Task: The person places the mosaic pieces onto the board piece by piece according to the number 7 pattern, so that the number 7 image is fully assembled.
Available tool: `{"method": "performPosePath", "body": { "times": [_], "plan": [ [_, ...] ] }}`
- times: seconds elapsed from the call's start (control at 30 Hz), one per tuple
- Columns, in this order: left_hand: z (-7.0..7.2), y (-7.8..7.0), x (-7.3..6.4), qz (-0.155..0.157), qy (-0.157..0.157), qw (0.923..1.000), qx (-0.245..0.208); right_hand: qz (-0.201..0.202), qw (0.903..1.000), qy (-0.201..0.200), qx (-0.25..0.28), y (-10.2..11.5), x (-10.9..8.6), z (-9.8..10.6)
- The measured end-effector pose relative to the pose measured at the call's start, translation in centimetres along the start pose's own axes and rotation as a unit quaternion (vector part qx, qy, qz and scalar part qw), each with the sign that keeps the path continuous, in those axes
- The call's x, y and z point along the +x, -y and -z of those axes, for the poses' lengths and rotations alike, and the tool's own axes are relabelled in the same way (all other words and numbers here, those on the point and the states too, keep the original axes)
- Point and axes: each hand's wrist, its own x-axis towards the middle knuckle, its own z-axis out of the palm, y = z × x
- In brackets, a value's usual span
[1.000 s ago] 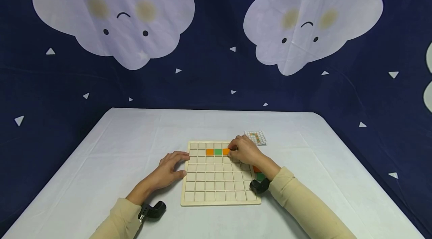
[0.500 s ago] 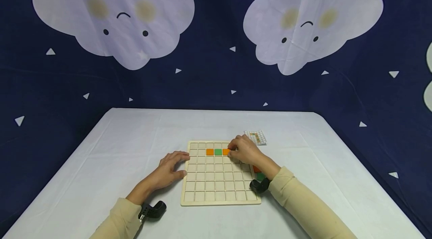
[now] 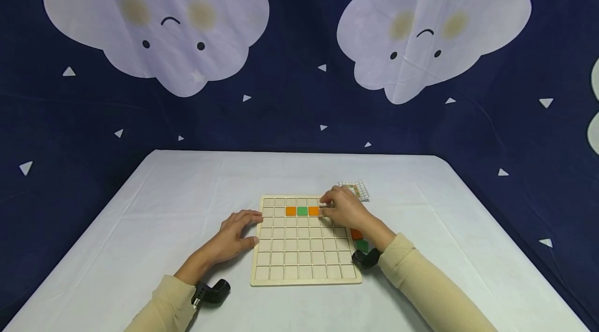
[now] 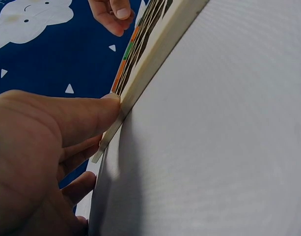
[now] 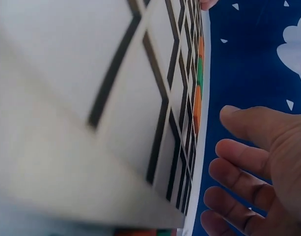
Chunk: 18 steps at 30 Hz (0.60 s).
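A pale wooden grid board (image 3: pixel 297 258) lies on the table. Three square tiles sit in one of its far rows: an orange tile (image 3: pixel 291 211), a green tile (image 3: pixel 302 211) and another orange tile (image 3: pixel 313 211). My right hand (image 3: pixel 347 208) hovers over the board's far right part, just right of that last tile. Its fingers are spread loosely with nothing between them in the right wrist view. My left hand (image 3: pixel 234 235) rests at the board's left edge, thumb (image 4: pixel 94 118) and fingertips touching it, fingers relaxed.
Beyond the board's far right corner lies a small printed grid card (image 3: pixel 362 191), partly behind the right hand. By the board's right edge, under the right forearm, are an orange tile (image 3: pixel 356 234) and a green tile (image 3: pixel 362 245). White cloth (image 3: pixel 187 186) covers the table.
My right hand has let go of the right-hand orange tile and moved slightly right, so the whole tile shows in its cell. The left hand has stayed put.
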Motion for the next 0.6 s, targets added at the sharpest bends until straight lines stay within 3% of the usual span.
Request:
{"method": "performPosePath", "body": {
  "times": [0.6],
  "plan": [
    [0.0,0.0,-0.1,-0.002,-0.003,1.0000,-0.007,0.017,0.9986,-0.046,0.020,-0.5,-2.0,2.0]
  ]
}}
